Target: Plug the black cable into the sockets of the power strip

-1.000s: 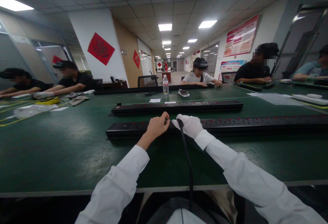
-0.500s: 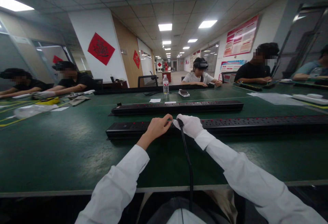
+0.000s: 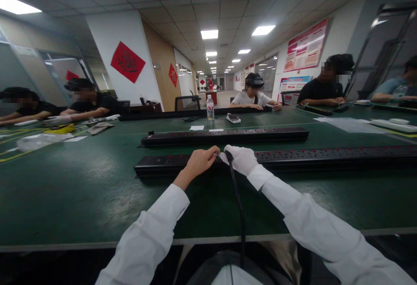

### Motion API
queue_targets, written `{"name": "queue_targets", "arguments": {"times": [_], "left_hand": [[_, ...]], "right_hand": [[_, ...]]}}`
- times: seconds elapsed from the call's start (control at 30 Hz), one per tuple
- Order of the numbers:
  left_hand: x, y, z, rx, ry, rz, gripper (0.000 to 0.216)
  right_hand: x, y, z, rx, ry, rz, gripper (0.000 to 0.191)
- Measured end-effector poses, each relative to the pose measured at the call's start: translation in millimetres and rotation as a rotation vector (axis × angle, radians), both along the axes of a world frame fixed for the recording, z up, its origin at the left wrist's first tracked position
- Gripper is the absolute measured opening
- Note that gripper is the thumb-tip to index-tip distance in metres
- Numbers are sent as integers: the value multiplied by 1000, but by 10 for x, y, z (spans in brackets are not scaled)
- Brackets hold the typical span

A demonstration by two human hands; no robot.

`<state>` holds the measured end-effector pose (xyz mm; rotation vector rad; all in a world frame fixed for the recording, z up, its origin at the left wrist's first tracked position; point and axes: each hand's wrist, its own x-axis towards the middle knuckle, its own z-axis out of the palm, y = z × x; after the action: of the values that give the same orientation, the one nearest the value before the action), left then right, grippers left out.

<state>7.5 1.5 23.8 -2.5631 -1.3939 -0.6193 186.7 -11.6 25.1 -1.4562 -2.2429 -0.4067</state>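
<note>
My right hand (image 3: 241, 159), in a white glove, is closed around the upper end of a black cable (image 3: 239, 204), which hangs down over the table edge toward my lap. My bare left hand (image 3: 202, 160) is beside it, thumb and fingers pinched together close to the glove's fingertips. Whatever lies in that pinch is too small to make out. Both hands are over a long black power strip (image 3: 312, 159) with rows of sockets and small red parts, and they cover part of it.
Behind lies a second black power strip (image 3: 224, 137). Farther back are a water bottle (image 3: 210, 107), a phone (image 3: 233, 117) and paper slips (image 3: 196, 128). A plastic bag (image 3: 44, 141) rests on the green table (image 3: 81, 193) at left. Several people sit around it.
The fingers of my left hand have shifted very slightly. My right hand keeps its hold on the black cable, and the strips have not moved.
</note>
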Motion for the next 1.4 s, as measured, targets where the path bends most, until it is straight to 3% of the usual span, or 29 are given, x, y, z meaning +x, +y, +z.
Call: {"name": "queue_targets", "arguments": {"times": [0.17,1.4], "left_hand": [[12,-19,19,-51,-19,17,19],[-7,28,-30,24,-4,-14,18]], "right_hand": [[-5,2,-3,4,1,-14,42],[-5,12,-21,30,-5,-29,43]]}}
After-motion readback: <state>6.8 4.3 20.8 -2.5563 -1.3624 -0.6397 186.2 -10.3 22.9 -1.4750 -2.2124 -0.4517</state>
